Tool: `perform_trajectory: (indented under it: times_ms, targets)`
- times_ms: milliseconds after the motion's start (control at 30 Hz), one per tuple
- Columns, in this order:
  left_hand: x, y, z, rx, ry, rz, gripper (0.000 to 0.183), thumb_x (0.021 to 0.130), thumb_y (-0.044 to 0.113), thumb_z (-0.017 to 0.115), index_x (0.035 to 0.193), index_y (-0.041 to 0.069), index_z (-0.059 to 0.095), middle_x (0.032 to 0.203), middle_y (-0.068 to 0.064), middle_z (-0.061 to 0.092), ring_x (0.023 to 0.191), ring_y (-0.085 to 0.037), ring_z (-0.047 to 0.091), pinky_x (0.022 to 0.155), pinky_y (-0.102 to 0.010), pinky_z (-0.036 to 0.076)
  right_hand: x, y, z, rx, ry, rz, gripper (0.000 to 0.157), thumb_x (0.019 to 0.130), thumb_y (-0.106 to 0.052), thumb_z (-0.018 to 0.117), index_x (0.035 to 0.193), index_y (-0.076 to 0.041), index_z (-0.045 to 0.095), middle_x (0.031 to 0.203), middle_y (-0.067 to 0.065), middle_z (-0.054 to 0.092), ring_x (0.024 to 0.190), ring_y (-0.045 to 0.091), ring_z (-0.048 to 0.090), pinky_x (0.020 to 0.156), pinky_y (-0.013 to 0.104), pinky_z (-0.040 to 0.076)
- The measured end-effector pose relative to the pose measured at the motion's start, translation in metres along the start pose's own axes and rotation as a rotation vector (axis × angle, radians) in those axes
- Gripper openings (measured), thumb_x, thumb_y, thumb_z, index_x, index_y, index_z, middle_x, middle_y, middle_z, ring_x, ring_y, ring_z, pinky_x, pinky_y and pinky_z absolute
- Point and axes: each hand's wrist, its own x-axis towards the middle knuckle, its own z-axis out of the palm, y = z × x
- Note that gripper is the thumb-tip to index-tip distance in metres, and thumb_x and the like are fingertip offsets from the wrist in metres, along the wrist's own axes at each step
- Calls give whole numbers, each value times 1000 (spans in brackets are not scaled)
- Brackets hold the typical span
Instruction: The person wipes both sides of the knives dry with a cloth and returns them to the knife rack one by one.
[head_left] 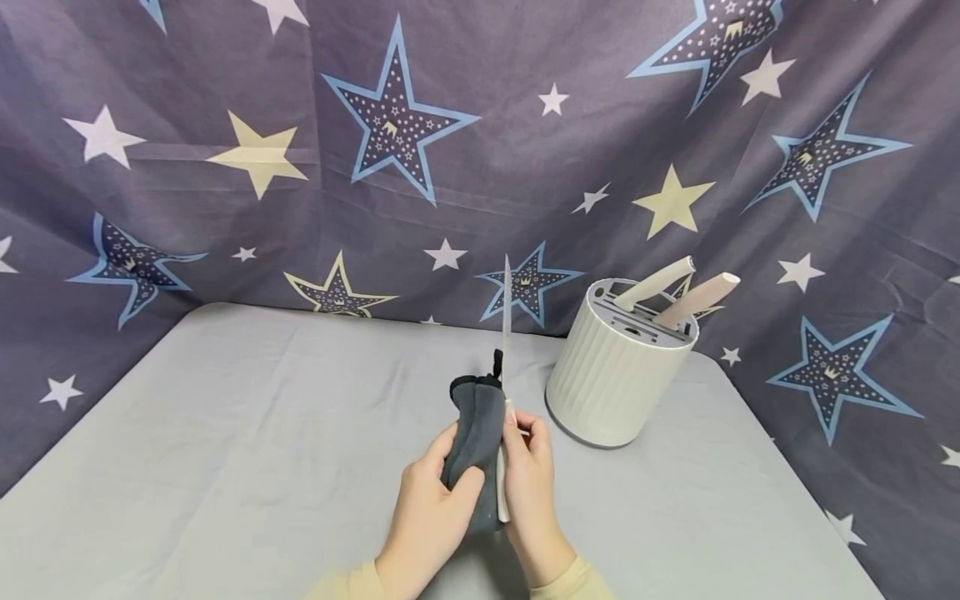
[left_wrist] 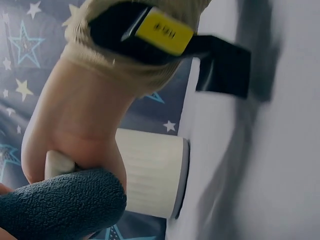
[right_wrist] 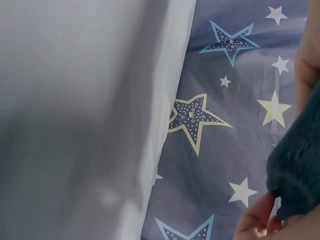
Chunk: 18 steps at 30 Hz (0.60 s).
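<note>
In the head view my left hand (head_left: 431, 504) grips a folded dark grey-blue cloth (head_left: 480, 442) with black edging and a small black loop at its top. My right hand (head_left: 531, 483) holds a knife by its pale handle (head_left: 502, 492), right against the cloth's right side. The knife's narrow blade (head_left: 507, 304) points up and away from me, bare above the cloth. The left wrist view shows the rolled end of the cloth (left_wrist: 65, 205) and the butt of the pale handle (left_wrist: 57, 164) in the right hand. In the right wrist view the cloth (right_wrist: 297, 160) appears at the right edge.
A ribbed cream knife block (head_left: 618, 375) stands on the table's right side, with a cream handle (head_left: 656, 283) and a pinkish handle (head_left: 697, 300) sticking out of its slotted top. A light grey cloth covers the table (head_left: 225, 442). A star-patterned curtain (head_left: 480, 167) hangs behind.
</note>
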Motion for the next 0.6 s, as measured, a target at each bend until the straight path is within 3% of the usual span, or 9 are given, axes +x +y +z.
perform_trajectory:
  times_ms: [267,467,600]
  targets:
    - [-15,7,1,44,-48,5,53,81,1,59,132,13,62,119,-5,72,105,-11,68,87,-24,53,10,-4,-7,58,35,-43,27,103,-20,50,118,3,49,98,3,56,84,12,55,71,22,47]
    - [-23,10,0,44,-108,6,52,81,5,60,133,13,62,117,-7,72,98,-13,69,81,-23,52,14,-9,-13,96,43,-50,25,104,-16,46,118,5,48,100,3,57,85,9,56,69,19,47]
    - [-26,11,0,50,-112,54,52,83,7,61,134,11,60,120,-9,71,102,-17,70,83,-25,54,15,-10,-17,105,32,-44,21,103,-11,41,116,5,48,100,4,56,87,9,56,71,19,48]
